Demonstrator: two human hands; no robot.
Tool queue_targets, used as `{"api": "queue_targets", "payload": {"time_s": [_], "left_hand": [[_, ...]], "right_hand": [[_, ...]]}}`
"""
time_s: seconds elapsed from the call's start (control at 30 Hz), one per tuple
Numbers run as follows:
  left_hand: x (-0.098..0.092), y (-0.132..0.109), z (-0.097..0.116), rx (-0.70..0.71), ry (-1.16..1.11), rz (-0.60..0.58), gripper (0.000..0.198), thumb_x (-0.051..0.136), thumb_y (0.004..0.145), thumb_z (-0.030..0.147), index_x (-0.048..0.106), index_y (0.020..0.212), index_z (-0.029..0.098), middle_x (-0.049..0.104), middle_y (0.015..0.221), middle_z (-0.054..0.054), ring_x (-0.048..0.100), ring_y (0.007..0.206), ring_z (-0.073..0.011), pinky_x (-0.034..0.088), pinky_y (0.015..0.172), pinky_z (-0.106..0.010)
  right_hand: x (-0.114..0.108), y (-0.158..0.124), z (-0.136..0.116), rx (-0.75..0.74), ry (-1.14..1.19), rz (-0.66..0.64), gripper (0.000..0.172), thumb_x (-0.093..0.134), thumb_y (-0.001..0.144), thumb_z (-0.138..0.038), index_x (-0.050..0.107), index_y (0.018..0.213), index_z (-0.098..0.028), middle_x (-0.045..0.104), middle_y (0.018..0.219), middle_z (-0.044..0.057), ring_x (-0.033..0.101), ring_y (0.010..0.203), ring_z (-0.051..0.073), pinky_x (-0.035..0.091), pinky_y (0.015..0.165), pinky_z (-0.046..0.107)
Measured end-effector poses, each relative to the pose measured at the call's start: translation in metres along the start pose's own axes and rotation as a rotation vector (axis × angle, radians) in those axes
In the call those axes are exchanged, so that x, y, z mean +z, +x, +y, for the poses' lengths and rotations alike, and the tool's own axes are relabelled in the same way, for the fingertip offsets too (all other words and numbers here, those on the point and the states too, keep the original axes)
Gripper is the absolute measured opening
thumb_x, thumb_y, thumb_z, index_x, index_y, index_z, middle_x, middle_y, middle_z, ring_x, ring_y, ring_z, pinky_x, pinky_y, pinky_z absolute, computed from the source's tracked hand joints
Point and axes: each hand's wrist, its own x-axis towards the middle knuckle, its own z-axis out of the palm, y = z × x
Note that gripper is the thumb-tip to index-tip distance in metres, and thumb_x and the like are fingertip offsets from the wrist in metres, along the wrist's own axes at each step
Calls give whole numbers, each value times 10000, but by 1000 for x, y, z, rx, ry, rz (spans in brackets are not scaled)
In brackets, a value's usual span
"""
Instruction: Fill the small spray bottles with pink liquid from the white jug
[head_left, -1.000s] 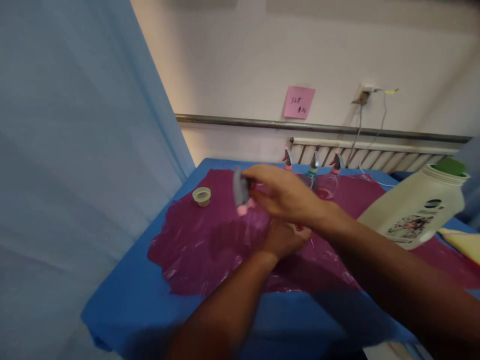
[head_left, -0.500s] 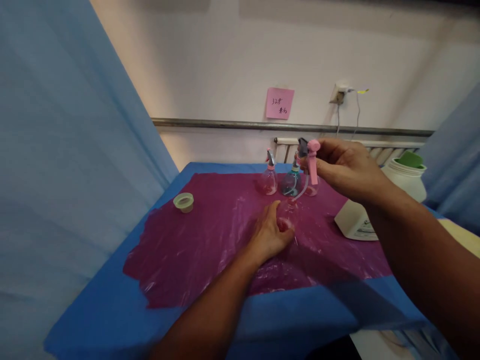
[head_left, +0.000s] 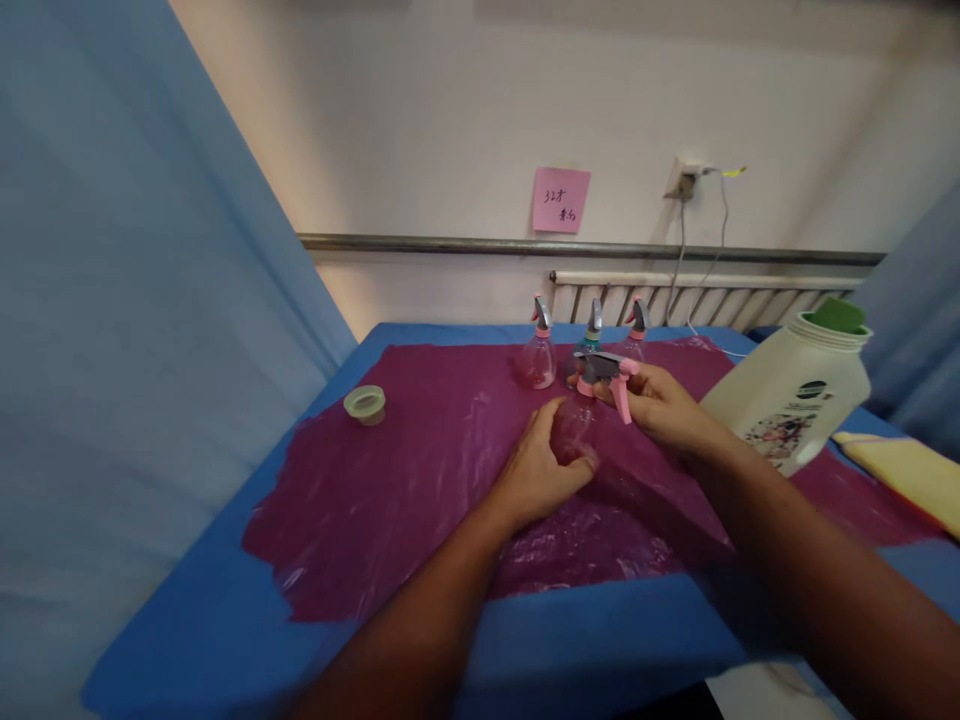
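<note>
A clear spray bottle stands on the purple plastic sheet. Fingers and thumb of my left hand are wrapped round its body. My right hand grips a grey and pink trigger sprayer head, which sits at the bottle's neck. Whether its thread has caught cannot be seen. Just behind stand a spray bottle with a pink collar, one with teal liquid, and another with a pink trigger, partly hidden by my right hand.
To the right is a large white jug with a green piece in its mouth. A small pale green cup is at the left. A folded yellow cloth lies at the far right. Behind the blue-covered table are a radiator and a wall.
My right hand has brought the sprayer head down onto the bottle's neck; its tube is now inside or hidden. My left hand stays round the bottle.
</note>
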Motion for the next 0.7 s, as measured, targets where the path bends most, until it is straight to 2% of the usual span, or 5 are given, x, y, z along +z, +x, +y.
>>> {"api": "queue_targets", "payload": {"time_s": [0.27, 0.43, 0.57, 0.7], "left_hand": [[-5, 1, -7, -45, -45, -68, 893, 872, 817, 277, 522, 1638, 228, 683, 1582, -150, 691, 1421, -366, 535, 1259, -579], [-6, 1, -1, -107, -145, -119, 940, 860, 791, 222, 519, 1667, 245, 687, 1582, -147, 720, 1373, -363, 571, 1220, -575], [-4, 0, -1, -125, -191, -153, 908, 850, 803, 224, 539, 1655, 255, 709, 1547, -134, 739, 1333, -343, 604, 1183, -555], [-3, -1, -2, -101, -161, -102, 942, 872, 807, 237, 507, 1676, 261, 682, 1590, -134, 699, 1413, -354, 579, 1222, -563]], "right_hand": [[-3, -2, 10, 37, 72, -60, 481, 1013, 780, -551, 872, 1119, -241, 850, 1015, 85, 789, 1091, 337, 652, 928, 434], [-3, -4, 21, 27, 141, -69, 449, 1009, 783, -554, 885, 1102, -264, 861, 1040, 93, 798, 1100, 349, 665, 949, 464], [-2, -5, 24, 57, 159, -84, 526, 1018, 748, -611, 885, 1104, -247, 864, 1037, 109, 801, 1108, 363, 666, 980, 508], [-1, -5, 26, 64, 182, -39, 513, 1037, 731, -587, 884, 1083, -246, 862, 1038, 101, 806, 1096, 346, 668, 981, 493]]}}
